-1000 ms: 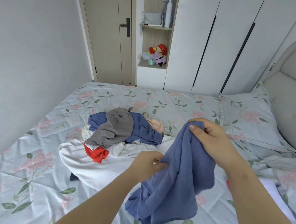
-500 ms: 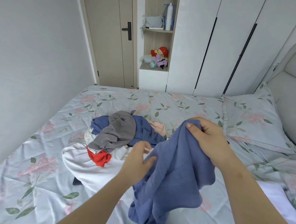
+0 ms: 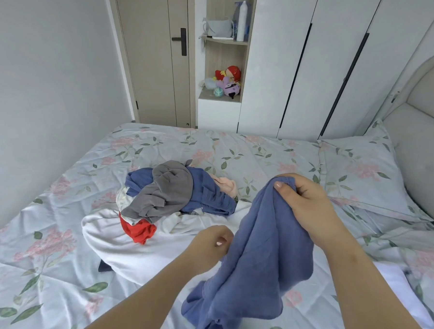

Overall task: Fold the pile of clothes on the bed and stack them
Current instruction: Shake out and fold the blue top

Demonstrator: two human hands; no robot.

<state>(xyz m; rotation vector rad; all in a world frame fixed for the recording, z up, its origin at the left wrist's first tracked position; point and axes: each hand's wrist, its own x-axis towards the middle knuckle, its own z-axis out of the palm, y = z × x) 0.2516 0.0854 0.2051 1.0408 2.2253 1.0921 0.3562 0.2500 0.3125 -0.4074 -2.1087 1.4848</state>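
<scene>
1. Clothes [image 3: 167, 192] lie heaped mid-bed: grey, blue, red and white pieces on the flowered bed [image 3: 65, 273].
2. Right hand [image 3: 306, 205] holds a blue garment [image 3: 261, 262] up by its top edge, fingers [image 3: 296, 185] clamped on the cloth; its lower end bunches on the bed.
3. Left hand [image 3: 210, 242] sits at the garment's left edge, fingers curled — I cannot tell whether they pinch it.
</scene>
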